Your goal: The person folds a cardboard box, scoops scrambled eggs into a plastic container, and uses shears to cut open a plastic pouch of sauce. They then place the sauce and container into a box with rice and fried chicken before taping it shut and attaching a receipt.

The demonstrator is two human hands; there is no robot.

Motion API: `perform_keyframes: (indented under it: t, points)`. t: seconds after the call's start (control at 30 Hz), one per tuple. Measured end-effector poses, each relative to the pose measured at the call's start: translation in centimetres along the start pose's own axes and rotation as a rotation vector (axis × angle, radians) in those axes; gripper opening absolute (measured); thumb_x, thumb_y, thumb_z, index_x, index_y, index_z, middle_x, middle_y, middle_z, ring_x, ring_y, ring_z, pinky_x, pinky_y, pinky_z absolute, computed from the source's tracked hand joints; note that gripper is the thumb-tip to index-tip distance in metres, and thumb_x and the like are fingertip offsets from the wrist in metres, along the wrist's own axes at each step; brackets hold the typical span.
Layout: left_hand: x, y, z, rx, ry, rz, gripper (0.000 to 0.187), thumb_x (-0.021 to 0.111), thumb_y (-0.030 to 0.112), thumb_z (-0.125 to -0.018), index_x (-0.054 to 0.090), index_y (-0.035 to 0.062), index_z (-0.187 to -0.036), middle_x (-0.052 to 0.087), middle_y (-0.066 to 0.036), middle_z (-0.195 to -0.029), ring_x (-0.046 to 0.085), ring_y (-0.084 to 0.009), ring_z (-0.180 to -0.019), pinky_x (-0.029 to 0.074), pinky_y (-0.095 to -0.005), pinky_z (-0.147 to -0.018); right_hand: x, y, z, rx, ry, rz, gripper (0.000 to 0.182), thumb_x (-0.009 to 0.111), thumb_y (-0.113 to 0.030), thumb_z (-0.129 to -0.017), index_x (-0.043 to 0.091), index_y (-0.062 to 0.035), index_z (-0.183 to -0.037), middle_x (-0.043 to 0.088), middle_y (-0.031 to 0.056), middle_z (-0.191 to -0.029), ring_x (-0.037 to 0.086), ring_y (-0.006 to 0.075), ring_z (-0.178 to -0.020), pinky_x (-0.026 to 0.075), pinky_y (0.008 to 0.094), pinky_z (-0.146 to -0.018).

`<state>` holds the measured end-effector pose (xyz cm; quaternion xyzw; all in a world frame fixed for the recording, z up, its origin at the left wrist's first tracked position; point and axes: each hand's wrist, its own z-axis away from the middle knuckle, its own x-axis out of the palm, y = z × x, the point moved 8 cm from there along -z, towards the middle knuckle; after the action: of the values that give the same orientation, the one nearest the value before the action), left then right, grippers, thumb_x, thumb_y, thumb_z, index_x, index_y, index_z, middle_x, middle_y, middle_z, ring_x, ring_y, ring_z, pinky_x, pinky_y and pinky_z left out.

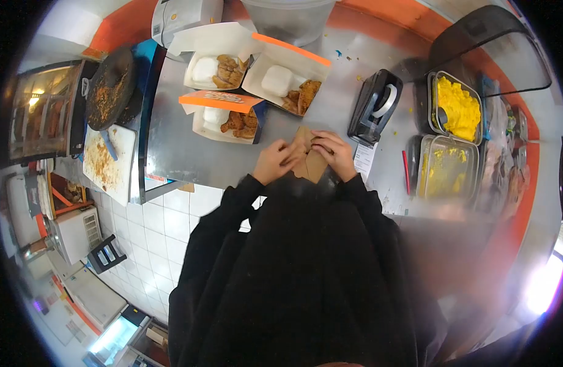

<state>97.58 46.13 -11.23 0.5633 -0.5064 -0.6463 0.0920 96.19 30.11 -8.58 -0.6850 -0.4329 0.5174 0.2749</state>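
Observation:
A brown cardboard piece (pixel 316 167), with creased flaps, is held between my two hands close to my body at the counter's front edge. My left hand (pixel 275 160) has its fingers bent and pressed against the left side of the cardboard. On the opposite side, my right hand (pixel 334 153) pinches the upper right part. Just beyond my left hand stands an open takeaway box (pixel 217 130) with an orange lid flap, holding rice and fried chicken. Two more such boxes, a left one (pixel 199 85) and a right one (pixel 257 90), stand open behind it.
To the right are a black tape dispenser (pixel 370 110), a printed slip (pixel 363 160), a red pen (pixel 407 172), a container of yellow food (pixel 457 109) and a nearly used-up one (pixel 443 165). A stained cutting board (pixel 104 165) with a knife lies left, below a dark mortar (pixel 110 92).

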Motion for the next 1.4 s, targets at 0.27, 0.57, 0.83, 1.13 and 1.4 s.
perform_keyframes:
  t: [0.27,0.57,0.83,1.13,1.4]
  points:
    - [3.1,3.7,-2.1,0.433,-0.366,-0.365,0.054,0.050,0.040,-0.080,0.034,0.0264,-0.130,0.036,-0.014,-0.126,0.037,-0.0284,-0.113,0.034,-0.0533,-0.083,-0.9,-0.2,2.0,0.111,0.339,0.082,0.013,0.059,-0.003,-0.074,0.056,-0.0022,-0.086,0.051,0.0171,-0.105,0.048,0.0326,-0.099,0.039,0.0373,-0.085]
    - [4.3,-0.3,4.1,-0.467,-0.131,-0.432,0.050,0.049,0.042,-0.081,0.040,0.0167,-0.123,0.057,-0.014,-0.092,0.056,-0.0278,-0.048,0.043,-0.0379,-0.041,1.4,-4.5,8.6,0.315,-0.146,0.630,0.060,0.069,-0.025,-0.067,0.045,-0.0201,-0.122,0.034,0.0106,-0.127,0.033,0.0337,-0.115,0.034,0.0411,-0.091]
    - [2.9,5.4,2.8,-0.028,-0.342,-0.194,0.041,0.070,0.034,-0.064,0.054,0.0060,-0.088,0.051,-0.012,-0.102,0.052,-0.0310,-0.093,0.043,-0.0403,-0.074,2.3,-1.3,8.0,0.105,-0.270,0.041,0.041,0.070,-0.022,-0.066,0.051,-0.0071,-0.098,0.034,0.0171,-0.127,0.037,0.0381,-0.112,0.032,0.0425,-0.094]
    - [4.6,3.0,1.2,0.094,-0.440,0.270,0.023,0.068,0.018,-0.068,0.055,0.0024,-0.078,0.043,-0.010,-0.115,0.038,-0.0304,-0.112,0.031,-0.0382,-0.095,3.6,-0.9,7.5,0.151,-0.326,-0.030,0.024,0.066,-0.024,-0.071,0.055,-0.0041,-0.081,0.031,0.0186,-0.129,0.031,0.0380,-0.117,0.028,0.0435,-0.096]
    - [4.8,2.8,1.4,-0.031,-0.472,0.343,0.012,0.056,0.013,-0.077,0.057,0.0009,-0.076,0.044,-0.008,-0.116,0.040,-0.0281,-0.109,0.032,-0.0370,-0.092,3.1,-1.0,7.2,0.074,-0.314,-0.040,0.022,0.065,-0.021,-0.070,0.056,-0.0050,-0.081,0.031,0.0217,-0.127,0.030,0.0398,-0.116,0.028,0.0440,-0.096]
